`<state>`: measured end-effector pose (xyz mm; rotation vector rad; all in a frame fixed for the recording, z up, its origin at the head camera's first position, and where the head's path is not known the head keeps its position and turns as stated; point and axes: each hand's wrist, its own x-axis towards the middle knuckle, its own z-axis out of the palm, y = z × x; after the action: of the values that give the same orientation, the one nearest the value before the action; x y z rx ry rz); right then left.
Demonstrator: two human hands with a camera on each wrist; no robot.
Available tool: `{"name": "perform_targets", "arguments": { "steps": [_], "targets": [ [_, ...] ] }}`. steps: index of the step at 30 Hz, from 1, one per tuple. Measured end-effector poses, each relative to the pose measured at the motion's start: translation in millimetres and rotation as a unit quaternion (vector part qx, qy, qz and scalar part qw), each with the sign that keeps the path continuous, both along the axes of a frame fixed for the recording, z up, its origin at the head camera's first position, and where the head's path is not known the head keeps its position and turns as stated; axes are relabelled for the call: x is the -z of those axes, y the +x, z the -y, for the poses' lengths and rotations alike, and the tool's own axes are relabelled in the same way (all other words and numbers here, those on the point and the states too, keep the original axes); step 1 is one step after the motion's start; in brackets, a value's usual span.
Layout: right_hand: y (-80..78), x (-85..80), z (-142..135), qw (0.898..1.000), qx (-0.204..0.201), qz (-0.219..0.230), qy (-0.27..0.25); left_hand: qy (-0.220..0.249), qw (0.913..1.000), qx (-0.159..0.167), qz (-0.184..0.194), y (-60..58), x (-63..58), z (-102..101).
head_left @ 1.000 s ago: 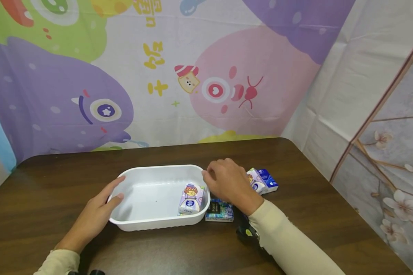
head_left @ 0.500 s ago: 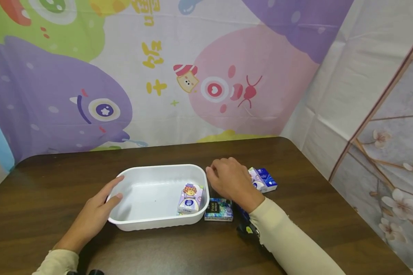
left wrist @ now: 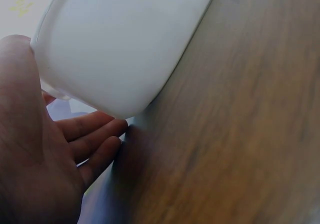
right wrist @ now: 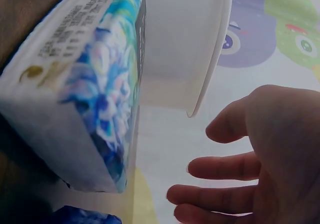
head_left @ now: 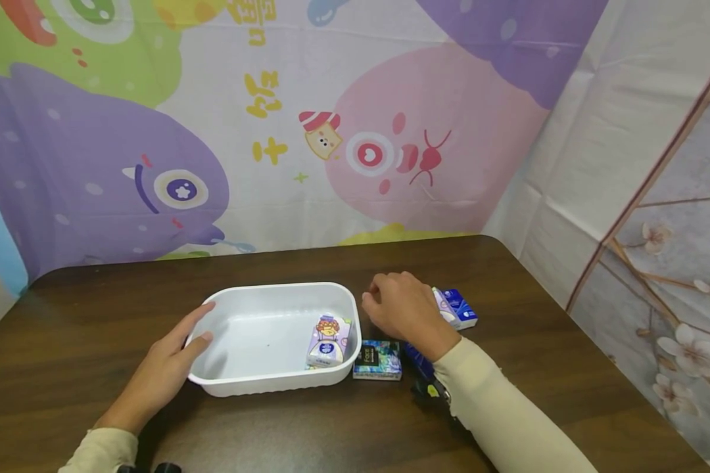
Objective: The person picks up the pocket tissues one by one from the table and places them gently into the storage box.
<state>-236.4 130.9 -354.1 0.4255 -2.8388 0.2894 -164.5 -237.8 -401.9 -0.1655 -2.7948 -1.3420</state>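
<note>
My left hand (head_left: 156,368) rests at the left end of a white plastic basin (head_left: 248,381), its thumb and index finger reaching over the rim. In the left wrist view, the other fingers (left wrist: 95,139) extend loosely beside the outer wall. Inside the basin, at the right end, lies a purple-and-white tissue pack (head_left: 329,341) with a cartoon print. Just right of the basin hovers my right hand (head_left: 405,305), holding nothing; the right wrist view shows its fingers (right wrist: 215,199) apart. A blue-green floral tissue pack (head_left: 377,360) labelled "Face" sits against the basin's right side.
Beyond my right hand lie another purple-and-white pack (head_left: 444,303) and a dark blue pack (head_left: 461,309), side by side. A further blue pack (head_left: 417,360) is partly hidden under my right wrist. A cartoon-printed cloth (head_left: 284,210) hangs behind the brown table (head_left: 272,433).
My right hand has drawn slightly to the right, away from the basin's right rim. The left hand and the basin hold their places.
</note>
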Motion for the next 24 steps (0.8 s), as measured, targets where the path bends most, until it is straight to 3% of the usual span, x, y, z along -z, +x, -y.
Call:
{"name": "perform_targets", "arguments": {
  "steps": [24],
  "targets": [
    [-3.3, -5.4, -10.2, 0.993, 0.038, 0.111, 0.015, 0.006, 0.9999, 0.005, -0.008, -1.2, 1.4, 0.1]
  ]
}}
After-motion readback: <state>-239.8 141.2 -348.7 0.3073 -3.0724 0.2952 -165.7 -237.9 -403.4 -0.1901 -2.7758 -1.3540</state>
